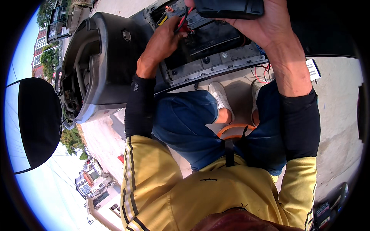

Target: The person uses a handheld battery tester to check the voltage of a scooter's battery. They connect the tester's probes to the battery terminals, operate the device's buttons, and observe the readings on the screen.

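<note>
My left hand (163,44) reaches into the opened compartment (216,67) of a dark vehicle. Its fingers are pinched around a red clip (184,26) with a dark lead, partly covered by the fingers. Below the clip lies a black battery (216,38) in the compartment. With my right hand (269,29) I hold a black, rounded box-like device (231,8) above the battery; its upper part is cut off by the picture's edge. Black sleeves cover both my forearms.
A black front panel (115,57) of the vehicle rises on the left, with a round mirror (40,123) nearer me. Red and dark wires (266,73) hang by my shoes, and a white printed card or box (313,69) lies on the concrete at the right.
</note>
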{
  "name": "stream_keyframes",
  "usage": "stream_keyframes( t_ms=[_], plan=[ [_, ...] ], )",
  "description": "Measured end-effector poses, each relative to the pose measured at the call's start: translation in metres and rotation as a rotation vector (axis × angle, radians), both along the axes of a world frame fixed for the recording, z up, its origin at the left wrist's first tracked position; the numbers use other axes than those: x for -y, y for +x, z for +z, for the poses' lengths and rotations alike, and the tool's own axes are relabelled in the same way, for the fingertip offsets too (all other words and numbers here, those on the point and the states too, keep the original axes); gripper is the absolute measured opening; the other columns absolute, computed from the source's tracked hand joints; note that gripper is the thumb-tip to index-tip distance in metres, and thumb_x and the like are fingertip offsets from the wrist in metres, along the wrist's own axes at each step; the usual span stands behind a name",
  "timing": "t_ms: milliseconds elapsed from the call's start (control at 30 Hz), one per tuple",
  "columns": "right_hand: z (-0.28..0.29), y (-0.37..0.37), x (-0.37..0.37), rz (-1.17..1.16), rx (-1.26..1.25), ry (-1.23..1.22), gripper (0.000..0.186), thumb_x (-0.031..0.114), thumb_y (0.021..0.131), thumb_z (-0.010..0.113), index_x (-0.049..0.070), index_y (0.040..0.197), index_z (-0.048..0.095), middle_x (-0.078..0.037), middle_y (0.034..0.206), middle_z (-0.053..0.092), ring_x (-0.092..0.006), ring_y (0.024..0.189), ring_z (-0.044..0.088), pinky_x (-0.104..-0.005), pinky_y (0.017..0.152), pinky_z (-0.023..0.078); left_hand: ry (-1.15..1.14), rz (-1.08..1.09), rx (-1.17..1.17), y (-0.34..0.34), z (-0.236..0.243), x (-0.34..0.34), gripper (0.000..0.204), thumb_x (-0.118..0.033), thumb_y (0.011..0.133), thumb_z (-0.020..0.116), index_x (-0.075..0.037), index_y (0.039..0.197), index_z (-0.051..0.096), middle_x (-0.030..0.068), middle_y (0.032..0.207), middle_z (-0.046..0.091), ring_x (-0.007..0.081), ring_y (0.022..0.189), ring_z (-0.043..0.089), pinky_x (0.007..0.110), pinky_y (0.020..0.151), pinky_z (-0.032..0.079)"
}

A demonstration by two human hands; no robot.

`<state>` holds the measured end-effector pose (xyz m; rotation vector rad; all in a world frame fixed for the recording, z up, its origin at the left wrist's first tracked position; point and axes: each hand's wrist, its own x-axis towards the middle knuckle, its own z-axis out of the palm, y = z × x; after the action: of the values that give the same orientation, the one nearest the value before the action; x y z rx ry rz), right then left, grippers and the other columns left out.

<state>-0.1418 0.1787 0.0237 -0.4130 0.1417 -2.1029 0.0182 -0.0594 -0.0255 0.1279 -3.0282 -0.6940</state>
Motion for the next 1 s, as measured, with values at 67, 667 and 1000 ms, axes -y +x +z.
stream_keyframes(
  t_ms=[67,667,1000],
  plan=[
    [-0.001,-0.001,0.000,0.006,-0.008,-0.018,0.033,0.027,0.096,0.073,-0.001,0.113,0.066,-0.012,0.100,0.072,-0.0227,0.090,0.072,-0.0373,0.083,0.059,0.039,0.011,0.009,0.001,0.001,-0.001,0.024,-0.007,0.093,0.070,-0.002,0.115,0.062,0.0191,0.100,0.069,0.0418,0.099,0.066,0.044,0.082,0.051],
    [0.000,-0.002,0.003,0.027,0.016,-0.069,0.031,0.028,0.097,0.072,0.000,0.111,0.066,-0.009,0.096,0.071,-0.0193,0.084,0.070,-0.0329,0.079,0.059,0.067,-0.048,0.023,0.011,0.003,-0.002,0.026,-0.002,0.093,0.068,-0.006,0.118,0.063,0.0167,0.103,0.069,0.0418,0.100,0.066,0.043,0.083,0.053],
    [-0.001,-0.001,0.004,-0.013,-0.007,-0.056,0.030,0.026,0.096,0.073,0.000,0.109,0.067,-0.010,0.095,0.071,-0.0182,0.083,0.071,-0.0327,0.078,0.059,0.109,0.024,-0.065,0.019,-0.002,-0.001,0.025,0.000,0.094,0.067,-0.002,0.118,0.063,0.0157,0.105,0.069,0.0374,0.099,0.069,0.040,0.085,0.053]
  ],
)
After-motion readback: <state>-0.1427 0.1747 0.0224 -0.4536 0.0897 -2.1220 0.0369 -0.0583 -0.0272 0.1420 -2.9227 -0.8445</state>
